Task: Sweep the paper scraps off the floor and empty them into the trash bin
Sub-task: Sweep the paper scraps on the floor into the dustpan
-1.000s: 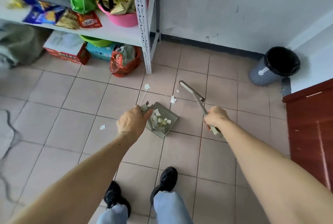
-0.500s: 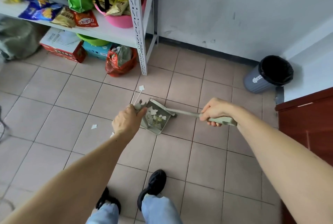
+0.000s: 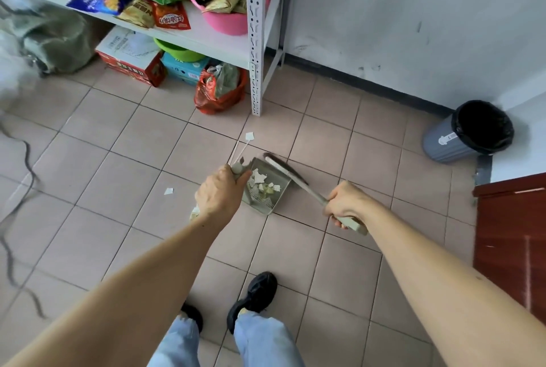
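My left hand (image 3: 220, 193) grips the handle of a grey-green dustpan (image 3: 276, 199) held over the tiled floor, with several white paper scraps (image 3: 261, 179) lying in it. My right hand (image 3: 345, 204) is closed on the handle of a small brush (image 3: 291, 173), whose head rests across the pan's far right edge. One loose scrap (image 3: 168, 191) lies on the floor left of my left hand, and another (image 3: 250, 136) lies farther off near the shelf leg, beside thin white sticks (image 3: 237, 151). The grey trash bin (image 3: 469, 131) with a black liner stands in the right corner.
A white metal shelf (image 3: 256, 41) with snack bags and a pink basin stands at the back left, with boxes and a red bag (image 3: 220, 88) under it. A dark cable (image 3: 17, 210) runs along the left floor. A red-brown wooden door (image 3: 514, 236) is at right. My shoes (image 3: 254, 298) are below.
The brush swung from lying sideways across the pan to angling up along its right edge, and my right hand dropped lower. The scrap that lay by the pan's far edge is now off the floor.
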Action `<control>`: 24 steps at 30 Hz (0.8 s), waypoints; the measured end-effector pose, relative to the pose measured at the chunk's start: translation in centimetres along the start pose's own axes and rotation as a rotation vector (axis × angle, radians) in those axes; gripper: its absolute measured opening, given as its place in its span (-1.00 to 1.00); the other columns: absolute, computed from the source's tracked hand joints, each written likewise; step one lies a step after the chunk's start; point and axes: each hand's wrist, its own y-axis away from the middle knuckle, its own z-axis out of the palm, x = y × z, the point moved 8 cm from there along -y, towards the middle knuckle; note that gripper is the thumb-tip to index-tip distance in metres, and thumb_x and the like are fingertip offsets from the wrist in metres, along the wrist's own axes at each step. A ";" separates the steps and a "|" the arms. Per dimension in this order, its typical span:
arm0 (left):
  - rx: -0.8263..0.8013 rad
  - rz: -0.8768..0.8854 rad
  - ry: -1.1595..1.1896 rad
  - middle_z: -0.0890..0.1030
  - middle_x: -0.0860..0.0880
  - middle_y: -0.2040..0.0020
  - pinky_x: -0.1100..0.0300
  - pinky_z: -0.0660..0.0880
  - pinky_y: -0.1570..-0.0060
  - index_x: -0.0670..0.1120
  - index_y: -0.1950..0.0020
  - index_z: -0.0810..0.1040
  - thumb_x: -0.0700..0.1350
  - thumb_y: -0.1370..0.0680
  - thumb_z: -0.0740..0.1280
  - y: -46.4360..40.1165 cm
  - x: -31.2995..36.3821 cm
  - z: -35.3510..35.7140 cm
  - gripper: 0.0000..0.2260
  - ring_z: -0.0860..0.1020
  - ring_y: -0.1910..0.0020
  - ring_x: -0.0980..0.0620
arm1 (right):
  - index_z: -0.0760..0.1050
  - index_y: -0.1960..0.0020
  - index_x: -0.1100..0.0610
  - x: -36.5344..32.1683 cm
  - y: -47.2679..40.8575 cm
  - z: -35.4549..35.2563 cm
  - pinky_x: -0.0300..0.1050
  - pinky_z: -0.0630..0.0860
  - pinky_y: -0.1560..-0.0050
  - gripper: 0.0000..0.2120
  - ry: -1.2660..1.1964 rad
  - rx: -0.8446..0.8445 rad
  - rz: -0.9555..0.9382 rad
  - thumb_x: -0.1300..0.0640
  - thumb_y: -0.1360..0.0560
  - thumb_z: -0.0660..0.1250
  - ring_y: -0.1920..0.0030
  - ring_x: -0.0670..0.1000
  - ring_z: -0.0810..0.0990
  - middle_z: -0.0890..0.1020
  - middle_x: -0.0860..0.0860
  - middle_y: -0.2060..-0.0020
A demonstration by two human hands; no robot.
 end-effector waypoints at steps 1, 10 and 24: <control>-0.001 -0.001 0.008 0.63 -0.17 0.04 0.04 0.37 0.16 -0.11 0.00 0.48 0.31 -0.54 0.17 0.0 0.0 -0.2 -0.52 0.58 0.00 -0.24 | 0.60 -0.10 0.36 -0.5 0.5 -0.4 -0.24 0.44 0.57 -0.76 0.008 -0.023 -0.010 0.35 -0.44 0.38 0.56 0.05 0.52 0.59 0.19 0.40; 0.034 -0.082 0.051 0.61 -0.11 0.13 0.07 0.35 0.23 -0.08 0.11 0.43 0.32 -0.53 0.16 1.2 -5.0 -3.4 -0.56 0.57 0.10 -0.20 | 0.58 -0.05 0.34 -7.1 1.0 -3.5 -0.27 0.40 0.59 -0.82 -0.059 0.046 -0.098 0.38 -0.45 0.40 0.63 0.01 0.46 0.55 0.20 0.43; 0.108 -0.299 0.133 0.59 -0.04 0.18 0.10 0.39 0.26 -0.05 0.18 0.42 0.33 -0.51 0.18 4.3 -15.3 -5.6 -0.56 0.56 0.13 -0.14 | 0.59 -0.09 0.28 -14.3 -3.6 5.9 -0.20 0.50 0.59 -0.78 0.353 0.138 -0.203 0.35 -0.47 0.29 0.64 0.04 0.56 0.63 0.16 0.26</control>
